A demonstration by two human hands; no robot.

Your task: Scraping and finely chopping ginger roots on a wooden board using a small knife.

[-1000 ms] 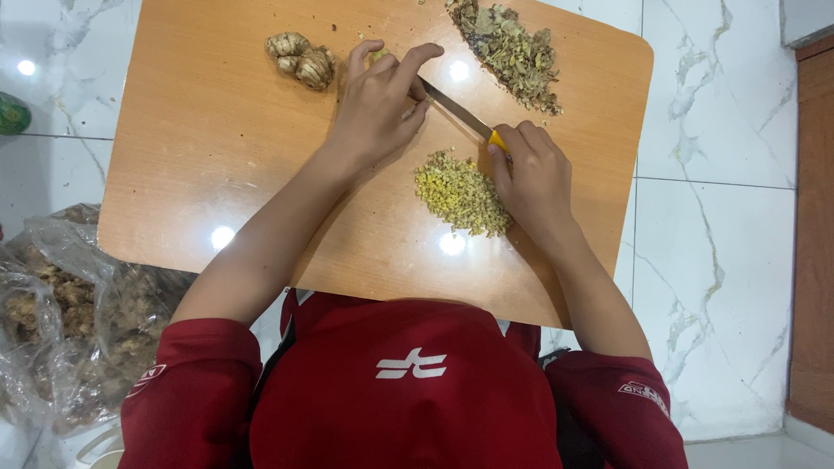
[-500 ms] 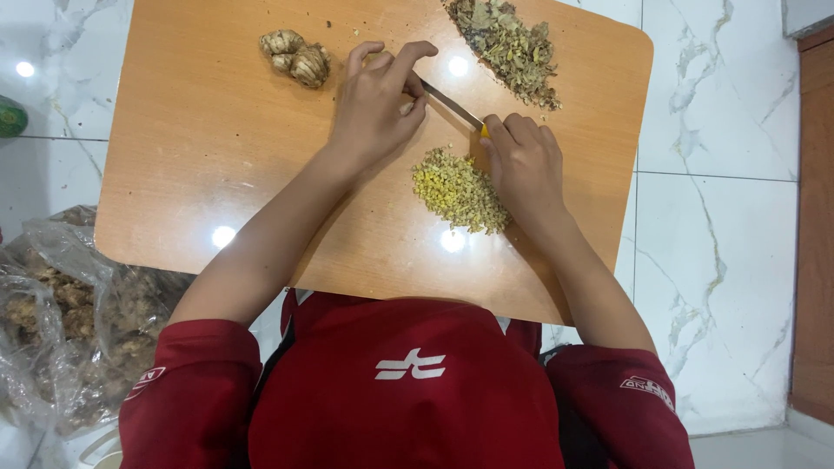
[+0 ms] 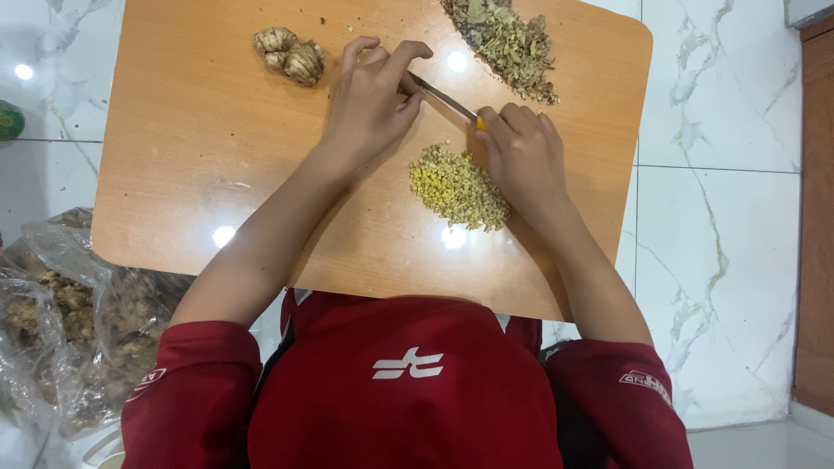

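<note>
Two bare hands work over a wooden board that lies on a white marble floor. At the far left, partly under the board's edge, sits a crumpled clear plastic bag of brown ginger-like roots. On the board's upper left lie a few whole pale roots, apart from both hands. Next comes the left hand: its grip is curled, fingertips pressed down near the knife's blade — whether a small piece sits under them cannot be told, since the fingers hide the spot. The blade runs slantwise from the left fingertips down to the right hand, whose grip is clenched on the knife's yellow handle, only a sliver of which shows. Just below the blade, touching the right hand's inner side, lies a heap of finely chopped yellow bits. Toward the board's upper right edge a pile of brownish peelings is spread — well apart from the chopped heap.
</note>
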